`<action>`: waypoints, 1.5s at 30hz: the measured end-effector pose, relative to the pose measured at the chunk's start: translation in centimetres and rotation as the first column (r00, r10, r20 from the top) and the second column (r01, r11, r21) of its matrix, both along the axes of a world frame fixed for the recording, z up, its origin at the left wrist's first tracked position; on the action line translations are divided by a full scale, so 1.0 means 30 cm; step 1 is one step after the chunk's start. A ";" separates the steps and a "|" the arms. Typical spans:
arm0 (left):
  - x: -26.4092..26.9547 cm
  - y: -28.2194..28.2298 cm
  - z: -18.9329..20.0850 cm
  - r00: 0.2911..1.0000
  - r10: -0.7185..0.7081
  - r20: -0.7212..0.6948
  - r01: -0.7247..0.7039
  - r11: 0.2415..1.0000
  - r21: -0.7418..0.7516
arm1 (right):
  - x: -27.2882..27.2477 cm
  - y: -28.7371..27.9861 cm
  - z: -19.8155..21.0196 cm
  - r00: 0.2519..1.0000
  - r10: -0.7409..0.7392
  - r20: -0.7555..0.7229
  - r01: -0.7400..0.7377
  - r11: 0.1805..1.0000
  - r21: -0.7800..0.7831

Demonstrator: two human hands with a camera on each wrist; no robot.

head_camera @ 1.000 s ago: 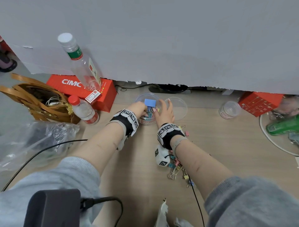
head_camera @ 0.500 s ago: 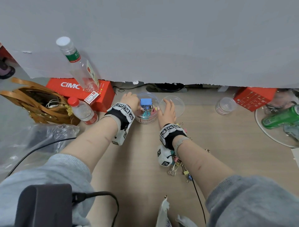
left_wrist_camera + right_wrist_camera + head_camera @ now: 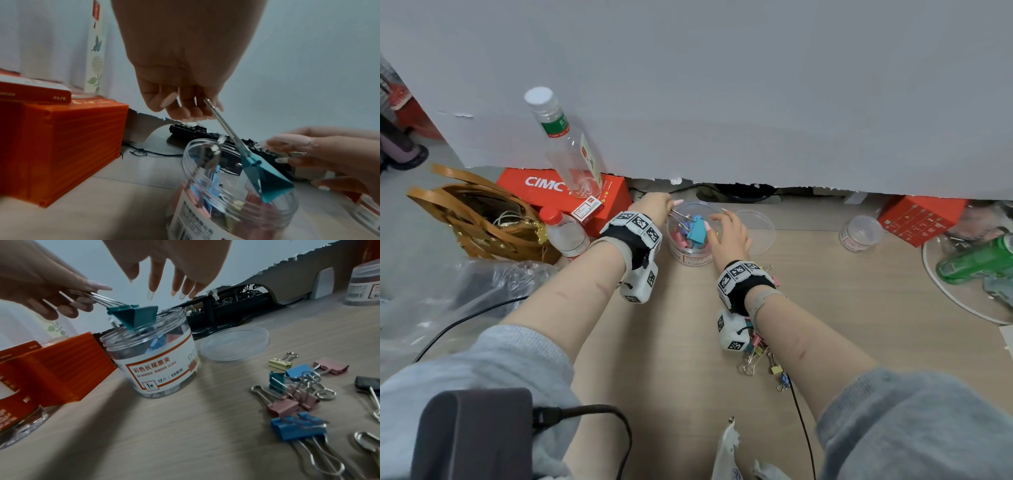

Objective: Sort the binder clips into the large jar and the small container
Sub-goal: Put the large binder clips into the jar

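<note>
Pale wood-grain tabletop is backed by a grey wall, with an orange-red box set at the far left edge and a clear plastic water bottle standing on it. Near the middle, a large clear plastic jar with a white and orange label stands open, coloured clips seen inside it. A teal metal binder clip is held tilted over the jar's mouth by its silver wire handles, which are pinched between the curled fingers and thumb of the left hand. The right hand is held just beside the jar's rim, fingers spread apart and empty. A clear round lid lies flat to the right of the jar. A small clear container stands well apart, further right. Loose binder clips in blue, pink, yellow and teal lie scattered on the tabletop under the right wrist.
</note>
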State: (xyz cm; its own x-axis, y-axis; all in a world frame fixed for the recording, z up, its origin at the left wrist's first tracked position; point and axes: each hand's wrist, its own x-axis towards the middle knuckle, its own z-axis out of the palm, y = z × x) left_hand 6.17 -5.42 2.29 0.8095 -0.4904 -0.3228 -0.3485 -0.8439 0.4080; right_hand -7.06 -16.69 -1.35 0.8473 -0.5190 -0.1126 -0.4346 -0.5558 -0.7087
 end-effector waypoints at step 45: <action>-0.020 -0.043 -0.058 0.999 -0.013 -0.037 0.016 0.998 0.067 | 0.177 -0.141 0.030 0.977 0.205 0.065 -0.214 0.957 0.195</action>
